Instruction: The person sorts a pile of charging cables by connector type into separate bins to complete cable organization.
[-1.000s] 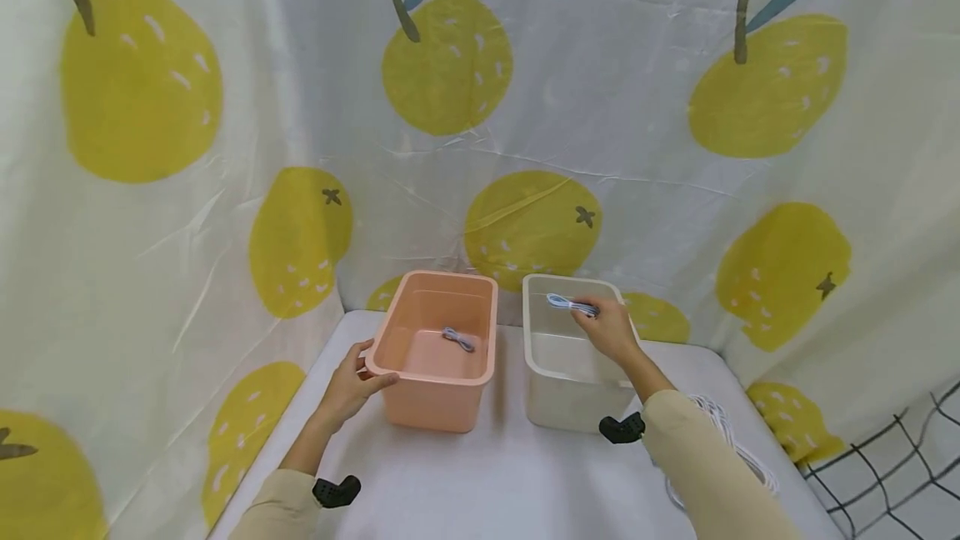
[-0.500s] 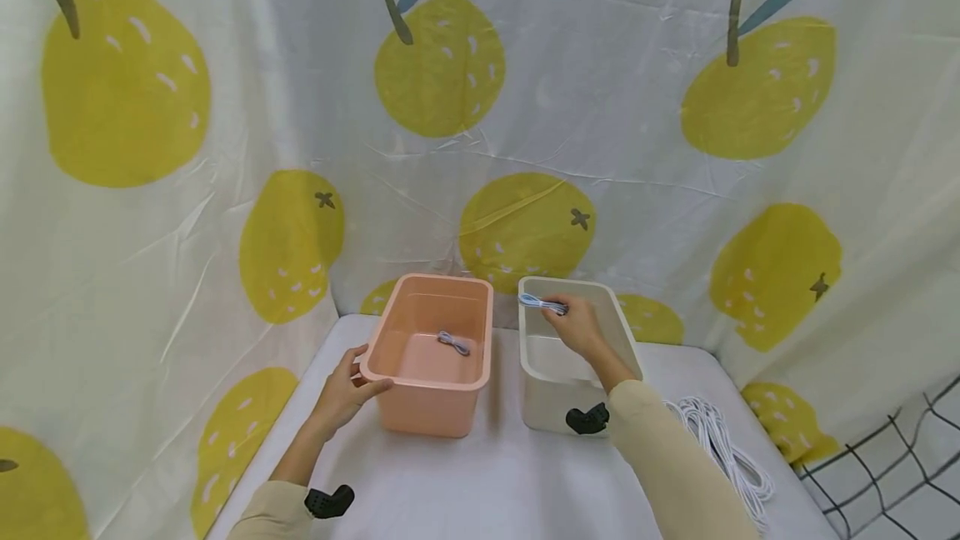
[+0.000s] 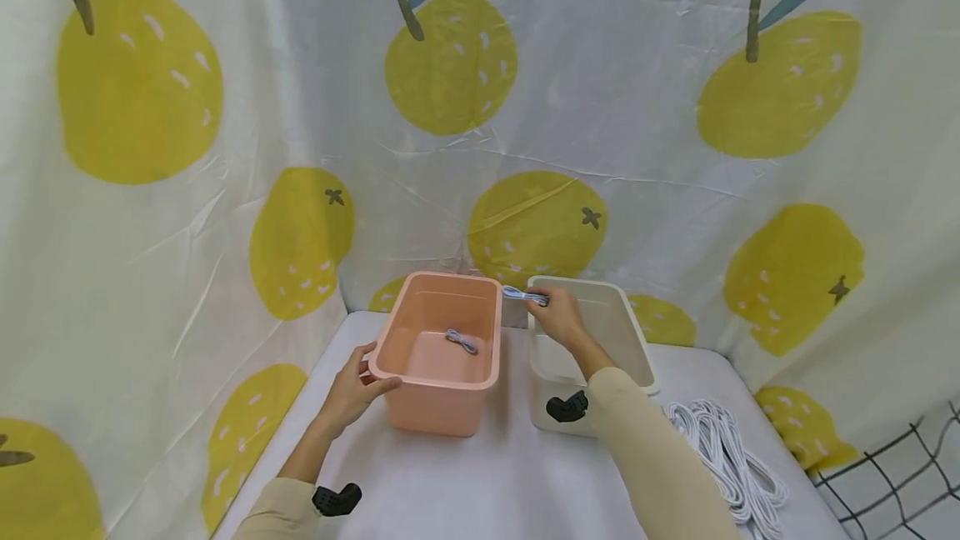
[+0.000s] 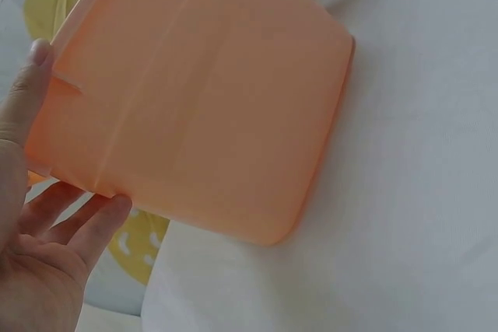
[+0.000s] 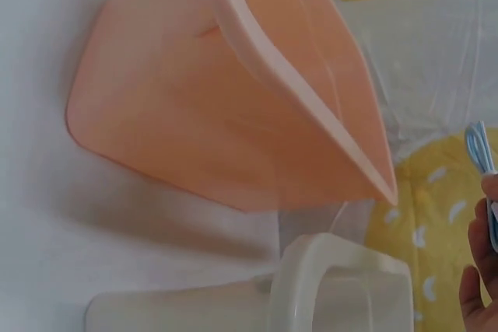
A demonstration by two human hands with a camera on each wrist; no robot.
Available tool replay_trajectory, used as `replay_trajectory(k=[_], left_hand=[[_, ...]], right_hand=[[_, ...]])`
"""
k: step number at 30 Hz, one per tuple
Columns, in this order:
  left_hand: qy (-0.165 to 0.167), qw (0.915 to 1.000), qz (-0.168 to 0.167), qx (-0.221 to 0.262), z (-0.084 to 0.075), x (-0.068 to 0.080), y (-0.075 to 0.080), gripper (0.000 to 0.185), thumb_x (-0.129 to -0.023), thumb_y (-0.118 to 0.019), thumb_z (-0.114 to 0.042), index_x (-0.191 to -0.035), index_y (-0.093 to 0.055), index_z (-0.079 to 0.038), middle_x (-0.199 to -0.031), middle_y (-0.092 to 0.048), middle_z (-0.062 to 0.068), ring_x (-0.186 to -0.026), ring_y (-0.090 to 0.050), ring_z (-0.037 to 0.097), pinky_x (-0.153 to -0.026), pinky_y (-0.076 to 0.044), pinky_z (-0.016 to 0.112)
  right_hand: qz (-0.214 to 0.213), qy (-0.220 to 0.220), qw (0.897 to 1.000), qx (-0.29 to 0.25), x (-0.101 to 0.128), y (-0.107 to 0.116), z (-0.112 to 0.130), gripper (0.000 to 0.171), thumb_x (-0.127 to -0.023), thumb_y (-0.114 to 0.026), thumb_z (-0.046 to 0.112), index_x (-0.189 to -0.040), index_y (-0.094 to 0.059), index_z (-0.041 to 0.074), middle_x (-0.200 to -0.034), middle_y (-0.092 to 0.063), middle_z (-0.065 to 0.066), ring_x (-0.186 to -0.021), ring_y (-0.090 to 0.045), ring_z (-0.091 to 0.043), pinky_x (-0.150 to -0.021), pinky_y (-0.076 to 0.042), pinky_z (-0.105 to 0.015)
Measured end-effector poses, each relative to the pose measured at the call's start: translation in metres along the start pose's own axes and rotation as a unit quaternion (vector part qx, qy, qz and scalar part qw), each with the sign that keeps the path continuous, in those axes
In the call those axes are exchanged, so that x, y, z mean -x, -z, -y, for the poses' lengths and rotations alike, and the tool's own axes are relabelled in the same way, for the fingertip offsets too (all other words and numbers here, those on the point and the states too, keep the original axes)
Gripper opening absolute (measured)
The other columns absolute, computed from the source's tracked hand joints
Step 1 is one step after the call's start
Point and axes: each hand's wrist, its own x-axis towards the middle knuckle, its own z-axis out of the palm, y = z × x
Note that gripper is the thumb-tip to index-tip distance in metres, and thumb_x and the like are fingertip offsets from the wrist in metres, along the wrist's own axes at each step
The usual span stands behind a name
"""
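pink bin (image 3: 438, 352) holds one coiled cable (image 3: 460, 340); left hand (image 3: 351, 392) grips its rim, right hand (image 3: 557, 317) pinches another cable (image 3: 522, 296) above white bin (image 3: 633, 340).

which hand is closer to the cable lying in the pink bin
Left, though it's close. The left hand grips the pink bin's near-left corner, below-left of the cable. The right hand is over the bin gap, up-right.

We see two bins side by side on the table (image 3: 480, 482), the left bin (image 3: 438, 394) just beside the right bin (image 3: 637, 348). A small cable bundle (image 3: 461, 341) lies in the left bin, and a cord coil (image 3: 723, 461) lies right of the right bin. Our left hand (image 3: 351, 390) is at the left bin's near-left corner; our right hand (image 3: 558, 319) holds another cable bundle (image 3: 523, 296) above the gap between the bins.
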Motion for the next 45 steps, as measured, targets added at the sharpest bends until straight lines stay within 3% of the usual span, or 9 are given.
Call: replay_trajectory(k=[5,13,16,19,22,26,32,45], left_hand=[[0.0,1.0,-0.005,0.0,0.001,0.001,-0.003,0.092,-0.086,-0.086,-0.04,-0.157,-0.035,-0.009,-0.136,-0.06,0.023,-0.121,-0.061,0.037,-0.096,-0.054,0.051],[-0.002,0.9999,0.005,0.015,-0.003,0.005,-0.011,0.092,-0.086,-0.086,-0.038,-0.157,-0.035,-0.009,-0.137,-0.06,0.023,-0.12,-0.062,0.036,-0.097,-0.054,0.05],[-0.004,0.9998,0.007,0.018,-0.005,0.005,-0.013,0.091,-0.086,-0.087,-0.036,-0.156,-0.036,-0.008,-0.136,-0.06,0.024,-0.119,-0.063,0.036,-0.096,-0.055,0.05],[-0.008,0.9997,0.009,0.02,-0.005,0.006,-0.015,0.091,-0.086,-0.087,-0.035,-0.156,-0.036,-0.008,-0.135,-0.061,0.024,-0.119,-0.063,0.035,-0.095,-0.055,0.049],[-0.011,0.9997,0.009,0.02,-0.003,0.007,-0.014,0.091,-0.086,-0.087,-0.035,-0.156,-0.036,-0.008,-0.135,-0.061,0.024,-0.119,-0.063,0.035,-0.095,-0.055,0.049],[-0.014,0.9998,0.005,0.012,-0.002,0.005,-0.012,0.091,-0.086,-0.087,-0.036,-0.156,-0.036,-0.008,-0.136,-0.06,0.025,-0.119,-0.063,0.036,-0.095,-0.055,0.051],[-0.013,0.9999,0.004,0.01,-0.004,0.001,-0.009,0.093,-0.085,-0.087,-0.038,-0.157,-0.036,-0.009,-0.137,-0.06,0.024,-0.122,-0.062,0.038,-0.097,-0.054,0.052],[0.003,0.9999,-0.003,0.01,0.002,-0.001,-0.001,0.094,-0.085,-0.087,-0.04,-0.157,-0.035,-0.01,-0.138,-0.059,0.024,-0.124,-0.061,0.039,-0.098,-0.053,0.053]], right_hand=[[0.005,0.002,1.0,0.005,-0.004,-0.015,0.006,0.022,-0.095,-0.071,0.01,-0.114,-0.078,0.002,-0.102,-0.073,-0.014,-0.082,-0.059,-0.026,-0.069,-0.048,-0.035],[0.006,-0.016,1.0,-0.002,-0.011,-0.04,0.024,0.026,-0.098,-0.072,0.016,-0.121,-0.076,0.004,-0.109,-0.073,-0.015,-0.082,-0.063,-0.026,-0.067,-0.051,-0.037],[0.012,-0.026,0.999,-0.022,-0.017,-0.049,0.031,0.033,-0.1,-0.071,0.019,-0.13,-0.071,0.005,-0.123,-0.07,-0.018,-0.098,-0.068,-0.031,-0.08,-0.057,-0.041],[0.038,-0.036,0.998,-0.025,-0.021,-0.054,0.035,0.049,-0.101,-0.071,0.022,-0.144,-0.059,0.004,-0.141,-0.059,-0.022,-0.125,-0.058,-0.04,-0.099,-0.051,-0.05],[0.069,-0.035,0.997,-0.019,-0.02,-0.056,0.034,0.06,-0.099,-0.073,0.023,-0.151,-0.051,0.003,-0.146,-0.053,-0.025,-0.133,-0.051,-0.044,-0.105,-0.046,-0.054],[0.083,-0.028,0.996,-0.026,-0.014,-0.058,0.027,0.056,-0.098,-0.072,0.019,-0.148,-0.054,0.001,-0.14,-0.057,-0.027,-0.126,-0.056,-0.044,-0.102,-0.048,-0.055],[0.069,-0.023,0.997,-0.016,-0.011,-0.051,0.023,0.051,-0.097,-0.073,0.018,-0.144,-0.059,0.002,-0.134,-0.062,-0.023,-0.12,-0.06,-0.04,-0.098,-0.051,-0.052],[0.082,-0.024,0.995,-0.047,-0.014,-0.044,0.025,0.048,-0.098,-0.073,0.017,-0.141,-0.06,0.002,-0.133,-0.062,-0.022,-0.121,-0.061,-0.038,-0.099,-0.052,-0.05]])
